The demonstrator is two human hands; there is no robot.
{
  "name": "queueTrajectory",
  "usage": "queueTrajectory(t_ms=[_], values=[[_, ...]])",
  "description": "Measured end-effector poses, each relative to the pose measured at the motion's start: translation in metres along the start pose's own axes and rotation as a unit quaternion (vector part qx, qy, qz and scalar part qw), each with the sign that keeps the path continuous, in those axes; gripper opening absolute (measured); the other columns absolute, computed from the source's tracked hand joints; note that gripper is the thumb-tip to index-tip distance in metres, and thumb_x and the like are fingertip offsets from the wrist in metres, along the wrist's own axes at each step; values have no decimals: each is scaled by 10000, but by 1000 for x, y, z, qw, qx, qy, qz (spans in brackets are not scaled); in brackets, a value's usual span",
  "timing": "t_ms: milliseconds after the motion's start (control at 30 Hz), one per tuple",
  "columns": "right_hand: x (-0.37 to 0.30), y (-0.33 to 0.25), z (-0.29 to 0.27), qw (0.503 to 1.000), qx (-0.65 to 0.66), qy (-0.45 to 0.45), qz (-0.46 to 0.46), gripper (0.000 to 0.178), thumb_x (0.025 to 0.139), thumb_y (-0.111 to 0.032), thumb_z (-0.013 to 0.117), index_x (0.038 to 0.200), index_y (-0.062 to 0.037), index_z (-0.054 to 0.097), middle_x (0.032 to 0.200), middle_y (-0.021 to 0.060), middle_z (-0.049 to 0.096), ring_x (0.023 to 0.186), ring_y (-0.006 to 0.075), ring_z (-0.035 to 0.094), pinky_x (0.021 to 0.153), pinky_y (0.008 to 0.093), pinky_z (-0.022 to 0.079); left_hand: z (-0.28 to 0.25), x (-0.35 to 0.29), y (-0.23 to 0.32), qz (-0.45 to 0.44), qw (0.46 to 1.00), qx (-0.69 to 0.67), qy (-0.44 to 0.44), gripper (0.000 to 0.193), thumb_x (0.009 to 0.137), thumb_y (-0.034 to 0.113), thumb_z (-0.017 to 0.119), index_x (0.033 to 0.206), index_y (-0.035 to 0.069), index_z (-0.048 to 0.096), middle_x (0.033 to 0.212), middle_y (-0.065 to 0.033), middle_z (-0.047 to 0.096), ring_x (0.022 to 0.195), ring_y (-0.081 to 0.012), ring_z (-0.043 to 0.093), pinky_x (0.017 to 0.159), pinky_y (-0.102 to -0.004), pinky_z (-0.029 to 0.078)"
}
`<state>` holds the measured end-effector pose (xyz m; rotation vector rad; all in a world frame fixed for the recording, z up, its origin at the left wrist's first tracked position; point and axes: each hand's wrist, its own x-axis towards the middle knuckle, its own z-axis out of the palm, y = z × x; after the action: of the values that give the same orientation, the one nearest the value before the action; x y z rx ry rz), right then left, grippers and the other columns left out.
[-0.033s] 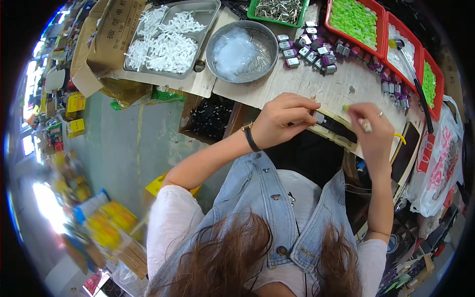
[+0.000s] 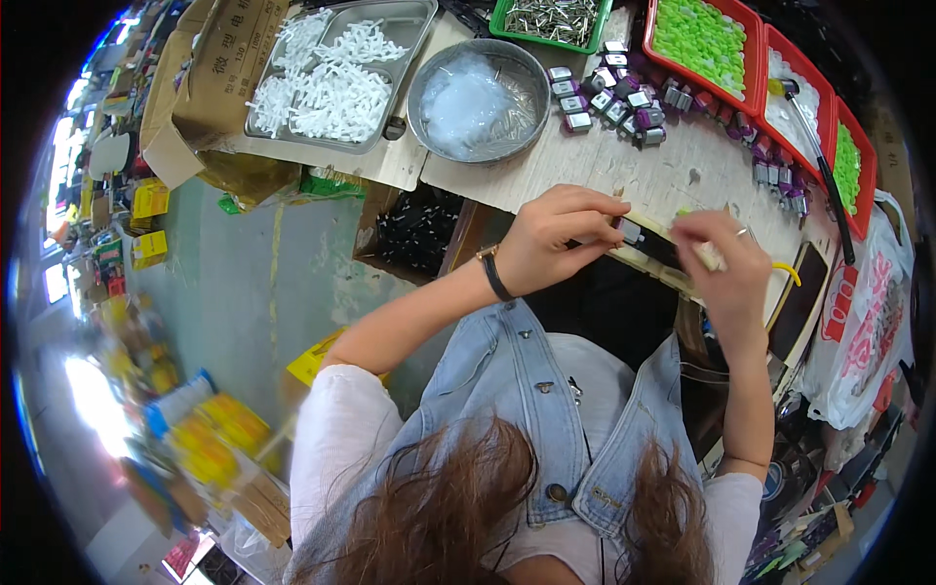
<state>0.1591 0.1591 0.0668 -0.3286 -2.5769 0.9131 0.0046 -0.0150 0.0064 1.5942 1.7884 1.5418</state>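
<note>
At the table's front edge is a cream-coloured fixture with a dark slot. My left hand pinches at its left end, thumb and forefinger against a small silver-and-white part that looks like a little motor. The fingers partly hide it. My right hand is above the fixture's right end, slightly blurred, its fingers curled. A small bright green piece shows at its fingertips, and several whitish bits are tucked in its curled fingers.
Small silver-and-purple motors lie beyond my hands. Around the table are a round metal pan, a grey tray of white parts, a green tray of metal pins, red trays of green pieces and a black-handled brush.
My right hand has shifted a little left along the fixture, toward my left hand. The left hand stays in nearly the same place.
</note>
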Motion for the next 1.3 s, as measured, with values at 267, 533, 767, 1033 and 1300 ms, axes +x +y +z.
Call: queueTrajectory(t_ms=[267,533,767,1033,1300], values=[[9,-14,36,996,-52,-70,-11,245,689,-32,738,892,-40,602,872,101,607,845,299,606,743,389,504,20,-18,1,-40,989,-16,143,182,718,-73,745,875,10,702,1094,-144,698,1061,-280,660,895,-354,534],[28,-27,42,982,-126,-142,11,201,693,-40,686,849,-15,561,823,132,595,831,308,611,722,405,502,34,-29,3,-45,977,-41,203,187,728,-104,722,878,-4,672,1058,-163,702,1036,-289,672,892,-359,534],[18,-26,46,994,-85,-70,15,246,658,-54,721,857,-44,576,794,99,599,771,283,609,679,389,507,36,-27,-5,-50,977,-69,194,185,743,-122,683,890,-14,658,1036,-151,707,1026,-272,679,866,-350,545],[16,-22,50,995,-94,-43,-9,238,648,-48,725,844,-49,591,781,88,604,745,270,613,667,373,510,36,-25,-4,-46,979,-23,197,182,707,-85,705,859,1,652,1007,-130,713,999,-270,684,826,-337,555],[19,-23,45,993,-93,-72,-2,247,652,-40,729,858,-46,594,790,89,609,759,278,617,668,374,508,37,-26,-4,-60,978,-20,197,141,721,-51,712,832,20,660,1004,-112,719,988,-258,686,821,-330,552]])
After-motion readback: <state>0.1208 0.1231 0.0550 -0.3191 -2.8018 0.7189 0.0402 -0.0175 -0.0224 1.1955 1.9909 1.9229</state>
